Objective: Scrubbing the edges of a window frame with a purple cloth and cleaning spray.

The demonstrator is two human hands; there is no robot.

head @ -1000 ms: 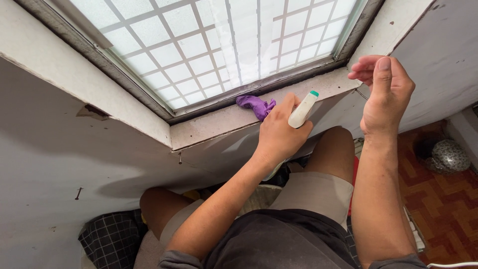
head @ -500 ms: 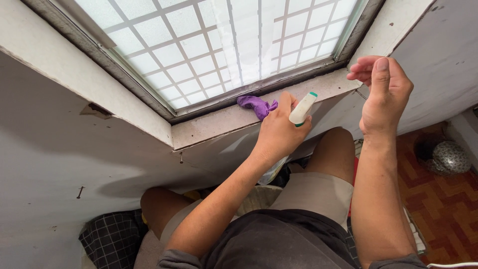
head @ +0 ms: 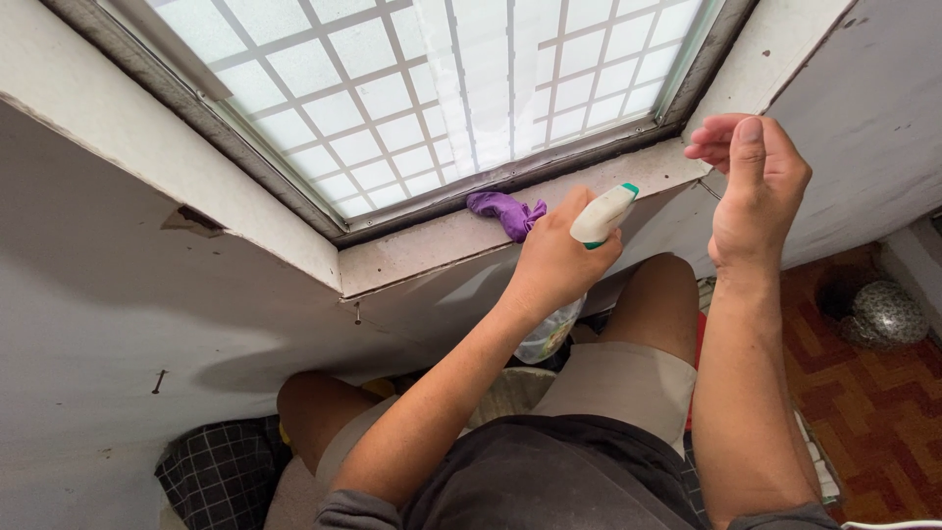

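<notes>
Far left, a checked cushion (head: pixel 221 471) lies low by the person's knee, under the grey wall (head: pixel 118 294). Above it, the frosted window (head: pixel 432 88) slopes down to a pale sill (head: pixel 442 240) that runs toward the upper right.

On the sill, close to the window frame and about midway along it, lies a crumpled purple cloth (head: pixel 502 210). It is just beyond the left hand's knuckles; whether they touch cannot be told.

The left hand (head: pixel 552 263) is wrapped tight around the neck of a spray bottle (head: pixel 601 216), held in front of the sill's outer edge rather than resting on it. The bottle's long axis runs from lower left to upper right: its clear body hangs below the palm, and the white head with a green tip points up and right, toward the sill's right end and the other hand.

The right hand (head: pixel 754 186) is raised near the sill's right corner, apart from the bottle, fingers curled with the thumb meeting the fingertips; nothing can be made out in the pinch.

Far right, a patterned round pot (head: pixel 883 309) sits on the red floor (head: pixel 873 412).
</notes>
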